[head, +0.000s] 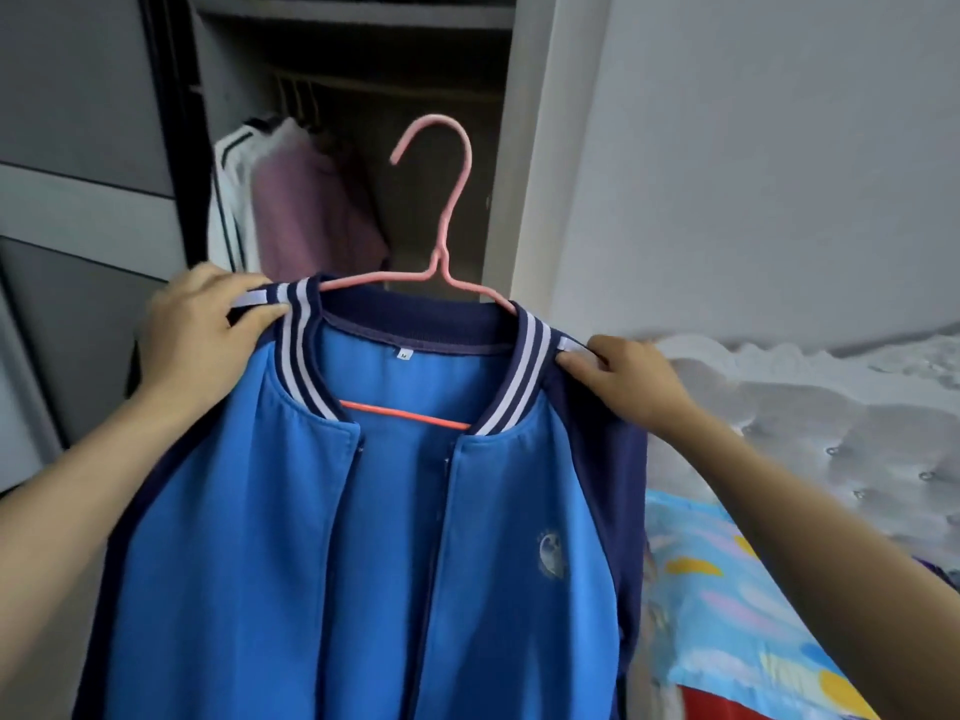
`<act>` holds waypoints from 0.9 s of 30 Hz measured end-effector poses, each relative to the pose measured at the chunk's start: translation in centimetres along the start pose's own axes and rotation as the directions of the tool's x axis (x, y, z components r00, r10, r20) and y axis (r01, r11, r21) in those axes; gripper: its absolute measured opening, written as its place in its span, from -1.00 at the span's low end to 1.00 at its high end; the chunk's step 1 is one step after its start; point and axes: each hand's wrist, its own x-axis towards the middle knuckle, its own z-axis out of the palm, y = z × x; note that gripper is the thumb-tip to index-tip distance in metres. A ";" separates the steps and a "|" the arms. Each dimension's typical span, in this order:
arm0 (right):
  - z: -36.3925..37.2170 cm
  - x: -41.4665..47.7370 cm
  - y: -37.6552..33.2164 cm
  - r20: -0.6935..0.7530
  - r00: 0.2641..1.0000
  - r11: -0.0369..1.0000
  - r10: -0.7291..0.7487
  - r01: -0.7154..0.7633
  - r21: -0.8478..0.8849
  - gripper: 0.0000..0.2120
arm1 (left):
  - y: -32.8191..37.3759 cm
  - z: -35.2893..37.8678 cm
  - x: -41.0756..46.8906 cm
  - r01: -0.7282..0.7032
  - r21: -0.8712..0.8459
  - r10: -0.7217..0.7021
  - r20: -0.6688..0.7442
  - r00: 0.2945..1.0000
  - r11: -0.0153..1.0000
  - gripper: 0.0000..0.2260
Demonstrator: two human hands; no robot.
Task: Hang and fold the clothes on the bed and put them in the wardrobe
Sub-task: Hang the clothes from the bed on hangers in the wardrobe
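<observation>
A blue jacket (291, 537) with navy sleeves and a striped collar hangs in front of me on a pink hanger (441, 200), its front open. My left hand (202, 330) grips the jacket's left shoulder by the collar. My right hand (628, 381) pinches the right shoulder by its white stripe. The hanger's hook stands free above the collar, in front of the open wardrobe (363, 54). Its lower bar shows inside the jacket's neck.
Inside the wardrobe a white striped garment (228, 200) and a pink top (311, 215) hang from a rail. A grey sliding door (78, 148) is at the left. The bed (831, 433) with a colourful cloth (727, 615) lies at the right.
</observation>
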 end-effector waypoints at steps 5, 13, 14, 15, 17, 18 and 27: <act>3.5 4.3 -4.7 0.250 0.968 0.983 -0.009 -0.038 0.181 -0.60 | -6.8 1.2 1.3 -0.007 -0.076 0.011 0.052 0.999 0.997 -0.82; 9.3 10.4 -13.8 0.373 0.884 0.926 -0.282 0.149 0.347 -0.73 | -13.4 2.2 3.1 -0.094 -0.086 0.100 0.072 0.992 0.992 -0.80; 9.8 10.9 -14.4 0.413 0.869 0.926 -0.274 0.122 0.356 -0.68 | -14.2 2.4 3.3 -0.109 -0.070 0.114 0.083 0.990 0.992 -0.81; 10.3 11.4 -14.8 0.436 0.862 0.923 -0.258 0.086 0.376 -0.64 | -15.0 2.7 3.5 -0.113 -0.053 0.118 0.103 0.988 0.992 -0.83; 11.6 12.5 -15.5 0.446 0.867 0.903 -0.223 0.012 0.429 -0.59 | -16.8 3.5 4.3 -0.095 -0.038 0.100 0.153 0.983 0.995 -0.88; 12.2 13.0 -15.7 0.448 0.871 0.888 -0.203 -0.029 0.459 -0.56 | -17.6 4.0 4.6 -0.094 -0.032 0.098 0.178 0.979 0.995 -0.88; 18.3 20.3 -15.5 0.422 0.906 0.803 0.037 -0.279 0.527 -0.65 | -23.1 13.5 7.0 0.009 0.156 -0.078 0.437 0.896 0.988 -0.70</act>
